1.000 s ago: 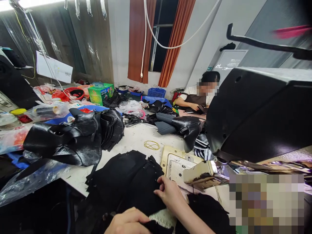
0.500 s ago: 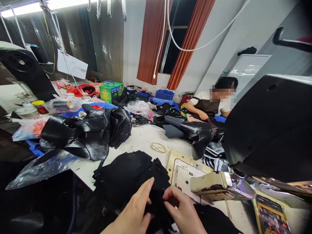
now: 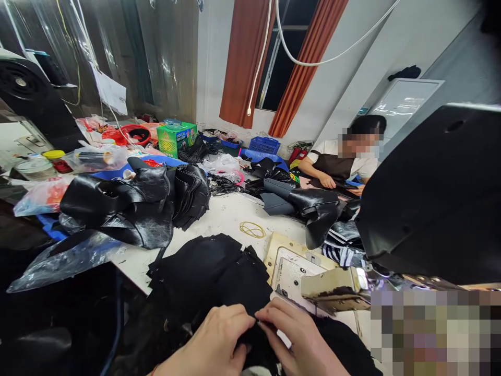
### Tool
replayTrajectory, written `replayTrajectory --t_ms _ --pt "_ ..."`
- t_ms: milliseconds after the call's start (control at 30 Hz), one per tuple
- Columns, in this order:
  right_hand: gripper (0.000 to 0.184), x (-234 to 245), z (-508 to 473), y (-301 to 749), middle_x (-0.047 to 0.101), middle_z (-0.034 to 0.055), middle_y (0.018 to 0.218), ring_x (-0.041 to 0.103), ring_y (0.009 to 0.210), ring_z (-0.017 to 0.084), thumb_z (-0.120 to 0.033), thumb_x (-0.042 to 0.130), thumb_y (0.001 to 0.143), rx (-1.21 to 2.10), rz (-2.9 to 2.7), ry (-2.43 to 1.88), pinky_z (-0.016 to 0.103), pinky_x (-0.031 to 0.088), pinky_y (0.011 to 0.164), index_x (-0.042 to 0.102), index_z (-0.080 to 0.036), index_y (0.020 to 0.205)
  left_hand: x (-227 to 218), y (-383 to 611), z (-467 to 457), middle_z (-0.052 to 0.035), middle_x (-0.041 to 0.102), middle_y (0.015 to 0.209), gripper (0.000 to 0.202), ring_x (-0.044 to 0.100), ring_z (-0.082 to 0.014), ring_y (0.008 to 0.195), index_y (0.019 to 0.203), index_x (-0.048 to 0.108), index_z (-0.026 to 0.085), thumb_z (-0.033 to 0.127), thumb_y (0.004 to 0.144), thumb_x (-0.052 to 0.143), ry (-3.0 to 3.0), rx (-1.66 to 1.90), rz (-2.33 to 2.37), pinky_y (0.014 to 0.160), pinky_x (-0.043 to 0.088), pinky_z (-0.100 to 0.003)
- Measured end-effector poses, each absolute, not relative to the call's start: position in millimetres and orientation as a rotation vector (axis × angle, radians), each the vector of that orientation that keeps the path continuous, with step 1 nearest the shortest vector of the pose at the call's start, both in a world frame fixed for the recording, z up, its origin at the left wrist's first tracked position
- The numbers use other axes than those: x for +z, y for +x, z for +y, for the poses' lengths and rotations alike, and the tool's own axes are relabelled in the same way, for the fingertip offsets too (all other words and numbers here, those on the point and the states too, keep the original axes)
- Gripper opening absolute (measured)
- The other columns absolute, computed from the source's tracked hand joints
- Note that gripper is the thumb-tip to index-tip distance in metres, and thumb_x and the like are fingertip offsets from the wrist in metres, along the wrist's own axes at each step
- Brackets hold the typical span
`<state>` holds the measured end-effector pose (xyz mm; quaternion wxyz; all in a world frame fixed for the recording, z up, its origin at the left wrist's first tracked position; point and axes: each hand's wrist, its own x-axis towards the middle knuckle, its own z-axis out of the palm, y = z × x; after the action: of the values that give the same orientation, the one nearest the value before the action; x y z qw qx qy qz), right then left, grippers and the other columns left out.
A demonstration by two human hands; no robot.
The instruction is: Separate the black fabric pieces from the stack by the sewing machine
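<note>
At the bottom centre, my left hand (image 3: pixel 221 334) is closed, its fingers bent and thumb tucked under, on a black fabric piece (image 3: pixel 250 342). My right hand (image 3: pixel 295 331) pinches the same dark material, and the fingertips of both hands almost meet. What lies under the palms is hidden. Just beyond the hands, a stack of black cut pieces (image 3: pixel 203 266) covers the near part of the white table (image 3: pixel 223 211). To the right of my right hand stands the cream-coloured sewing machine (image 3: pixel 332 287), with more black fabric (image 3: pixel 344 339) below it.
Shiny black leather-like pieces (image 3: pixel 136 209) lie at the left, with others (image 3: pixel 313 203) across the table. A loop of yellow cord (image 3: pixel 252 230) rests near the machine. A large black panel (image 3: pixel 426 198) fills the right side. Behind the table, a co-worker (image 3: pixel 336 164) handles dark material.
My left fingers, stretched out before, have curled down onto the fabric. The fingertips of my two hands have come closer together. The view has shifted slightly.
</note>
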<state>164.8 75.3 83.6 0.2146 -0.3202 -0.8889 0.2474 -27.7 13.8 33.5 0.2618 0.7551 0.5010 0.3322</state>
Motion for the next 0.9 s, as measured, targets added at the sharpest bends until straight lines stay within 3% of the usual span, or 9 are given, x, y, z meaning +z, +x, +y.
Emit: replayTrajectory --t_ms 167,300,500,700,900 --pt "0.023 89.2 79.0 161.5 0.064 0.0044 0.078 0.064 0.068 0.017 -0.004 0.045 0.085 0.543 -2.678 -0.861 0.027 0.053 0.060 0.062 -0.019 0.087 45.9 -29.4 10.9 -0.0053 0.067 0.112 0.053 0.064 -0.0234 0.101 0.112 0.062 0.021 -0.005 0.067 0.057 1.975 0.753 1.349 0.091 0.052 -0.034" --pt "0.022 92.1 82.8 163.4 0.061 0.0015 0.073 0.061 0.064 0.015 -0.001 0.048 0.080 0.645 -2.725 -0.839 0.026 0.048 0.055 0.060 -0.020 0.082 52.4 -32.2 12.5 -0.0023 0.067 0.111 0.052 0.062 -0.0198 0.105 0.109 0.064 0.024 -0.006 0.067 0.057 1.870 0.715 1.293 0.096 0.047 -0.029" --pt "0.027 104.5 81.3 166.0 0.067 0.0050 0.099 0.066 0.090 0.017 -0.005 0.053 0.086 0.707 -2.708 -0.813 0.026 0.055 0.078 0.062 -0.024 0.103 64.9 -33.8 19.0 0.0009 0.066 0.096 0.040 0.063 -0.0177 0.094 0.101 0.065 0.021 -0.003 0.069 0.061 1.800 0.662 1.302 0.089 0.047 -0.026" --pt "0.029 93.8 83.9 163.7 0.068 0.0061 0.079 0.066 0.070 0.019 0.000 0.050 0.078 0.551 -2.840 -0.744 0.028 0.052 0.060 0.069 -0.018 0.091 66.7 -36.6 22.0 -0.0013 0.066 0.098 0.040 0.063 -0.0185 0.096 0.100 0.064 0.019 -0.004 0.068 0.060 1.849 0.645 1.272 0.089 0.048 -0.026" --pt "0.019 79.5 76.6 154.1 0.063 -0.0008 0.064 0.060 0.058 0.012 -0.003 0.053 0.068 0.971 -2.353 -0.978 0.020 0.044 0.054 0.065 -0.018 0.071 64.8 -39.1 15.6 -0.0016 0.065 0.105 0.057 0.062 -0.0184 0.099 0.110 0.059 0.023 -0.010 0.064 0.048 2.047 0.709 1.226 0.091 0.048 -0.026"
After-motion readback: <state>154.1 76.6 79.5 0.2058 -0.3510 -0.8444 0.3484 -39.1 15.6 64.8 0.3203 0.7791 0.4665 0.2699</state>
